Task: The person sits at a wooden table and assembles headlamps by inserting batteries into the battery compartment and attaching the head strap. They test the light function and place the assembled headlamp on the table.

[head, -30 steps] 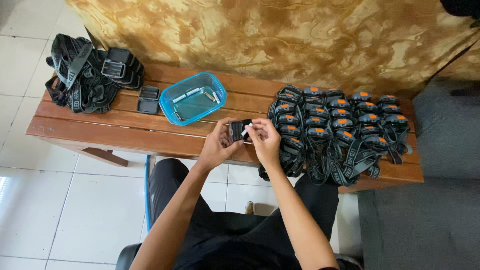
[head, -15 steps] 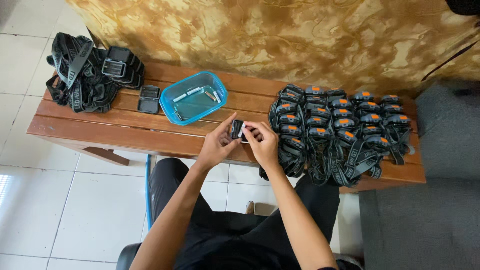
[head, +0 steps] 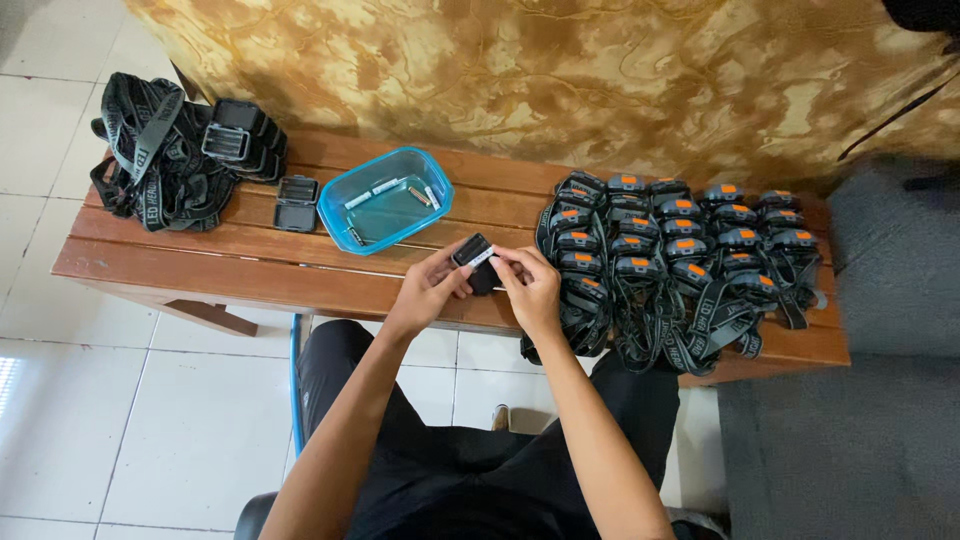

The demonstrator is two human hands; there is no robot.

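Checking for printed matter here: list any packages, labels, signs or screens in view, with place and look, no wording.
No packages, signs or screens.
Strap lettering: pale print on black headlamp bands, bench's left end.
Strap lettering: the same, on bands hanging over the front right edge.

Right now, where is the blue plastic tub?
Head view: the blue plastic tub sits on the wooden bench, left of centre, beside two small black cases.

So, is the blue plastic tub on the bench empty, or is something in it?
Not empty. The blue tub has no lid on, and a few small batteries lie loose on its bottom; most of the bottom is bare.
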